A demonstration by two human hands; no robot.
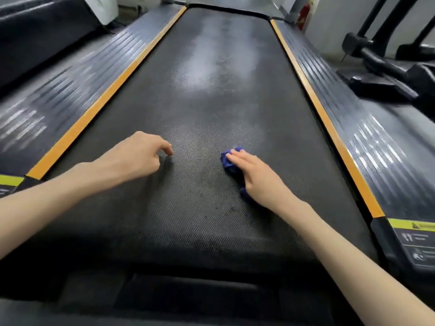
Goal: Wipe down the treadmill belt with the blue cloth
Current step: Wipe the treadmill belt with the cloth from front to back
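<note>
Cloth (227,161), blue and bunched into a small wad, lies on the belt (211,90) under your right hand (256,178), near the belt's closer end and a little right of its middle. Your fingers (237,157) lie nearly straight and flat on top of it, pressing rather than curling round it. Blue shows past your fingertips and again at the heel of your palm.

Your left hand (135,156) is over the belt's left half, level with the right and well apart from it. Its fingers are loosely bent with the thumb near the forefinger, and it holds nothing. A shadow sits just beneath the fingertips; whether they touch the belt cannot be told.

The belt is dark and finely textured, with a pale sheen running up its centre toward the far end. An orange strip (113,90) borders it on the left and another (317,102) on the right, each beside a ribbed grey side rail (376,128). A yellow label (409,225) marks the near end of the right rail. Beyond that rail stands a black machine (388,67).
</note>
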